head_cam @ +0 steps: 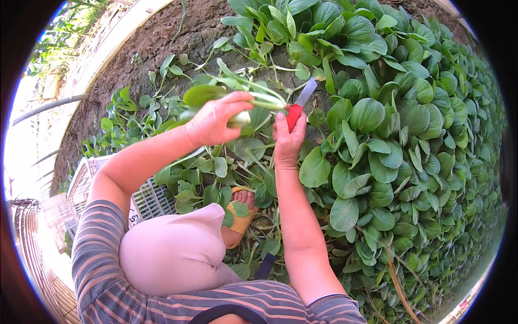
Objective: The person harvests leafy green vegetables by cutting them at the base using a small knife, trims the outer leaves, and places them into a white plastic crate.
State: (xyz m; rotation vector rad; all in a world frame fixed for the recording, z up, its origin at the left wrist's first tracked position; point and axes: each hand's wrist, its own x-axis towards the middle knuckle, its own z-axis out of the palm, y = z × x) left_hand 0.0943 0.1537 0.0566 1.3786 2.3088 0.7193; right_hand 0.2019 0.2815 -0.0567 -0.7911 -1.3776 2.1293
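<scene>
My left hand (220, 120) is shut on a green leafy vegetable (242, 118) that looks like bok choy; its pale stem end sticks out past the thumb. Other pale green stalks (267, 99) run from beneath my left fingers toward my right hand, and a blurred leaf (202, 95) shows behind the knuckles. In my right hand (289, 135) is a knife, gripped by its red handle (294, 117). The flat metal blade (306, 92) points up and away from me. The stalk ends lie beside the handle; whether my right fingers touch them I cannot tell.
Dense bok choy (388, 162) fills the right side. Loose trimmed leaves (220, 166) litter the ground below my hands. A white plastic crate (151, 198) stands beside my knee, near my sandalled foot (243, 202). Bare soil (121, 69) lies at the upper left.
</scene>
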